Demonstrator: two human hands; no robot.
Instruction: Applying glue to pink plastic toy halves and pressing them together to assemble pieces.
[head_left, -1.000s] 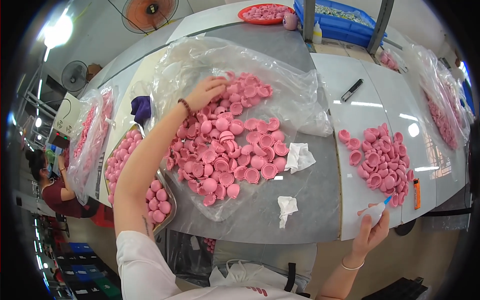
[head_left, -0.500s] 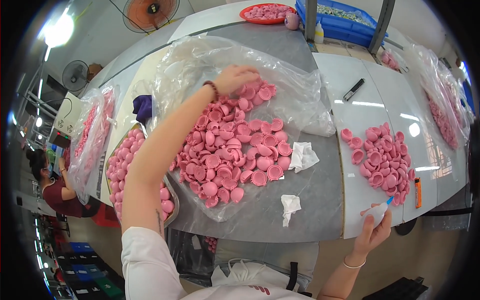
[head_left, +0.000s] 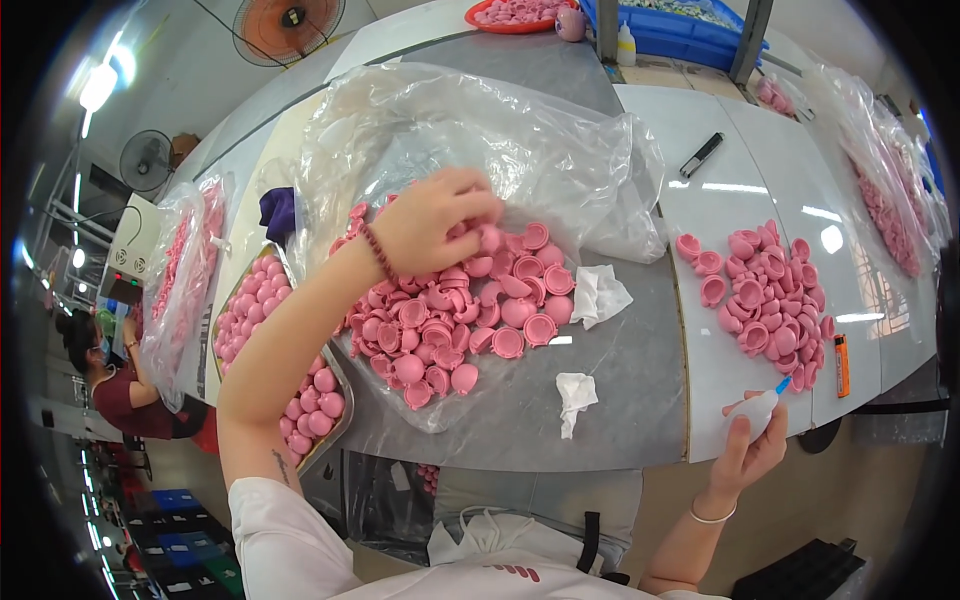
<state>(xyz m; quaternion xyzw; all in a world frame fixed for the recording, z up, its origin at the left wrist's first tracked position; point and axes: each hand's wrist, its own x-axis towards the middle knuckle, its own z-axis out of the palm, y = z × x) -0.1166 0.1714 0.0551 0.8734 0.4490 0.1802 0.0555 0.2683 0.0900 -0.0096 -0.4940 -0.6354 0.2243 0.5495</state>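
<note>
A heap of pink plastic half-shells (head_left: 430,340) lies on a clear plastic bag in the middle of the table. Over the heap's far part is my left hand (head_left: 445,225), its thumb and fingers pinched around a pink half-shell (head_left: 489,240). Part of the heap is hidden under that hand and forearm. At the right, near the table's front edge, my right hand (head_left: 752,450) grips a white squeeze bottle (head_left: 755,410) with a blue tip. The tip points at a smaller pile of pink half-shells (head_left: 770,300).
Rounded pink pieces fill a tray (head_left: 345,425) at left, partly behind my left forearm. Two crumpled white tissues (head_left: 598,297) lie right of the heap. An orange lighter-like stick (head_left: 842,365) and a black marker (head_left: 703,155) are at right. A person (head_left: 125,385) sits far left.
My left hand has come nearer from the heap's far end, and a half-shell now shows in its fingers. My right hand still holds the bottle in nearly the same place.
</note>
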